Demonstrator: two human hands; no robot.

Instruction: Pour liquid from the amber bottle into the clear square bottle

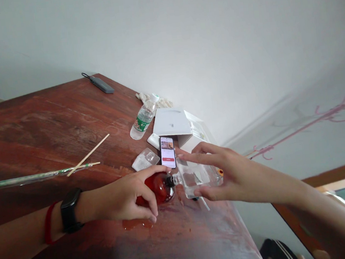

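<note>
My left hand (131, 194) curves around a bottle of red-brown liquid (162, 189), its thumb stretched along the far side. A dark collar circles that bottle's neck, which meets the neck of a clear plastic bottle (193, 177) mouth to mouth. My right hand (223, 169) spans the clear bottle, with fingers on its far side and thumb on its near side. The palm hides part of the clear bottle's base. Beneath my left fingers, a reddish wet patch or reflection (136, 224) shows on the table.
Just beyond the bottles are a lit phone (167, 151), a clear plastic piece (145, 159) and a white box (170, 121). A water bottle (143, 118) with a green label stands near the wall. Chopsticks (89, 153) and a grey device (101, 84) lie on the wooden table (36, 132).
</note>
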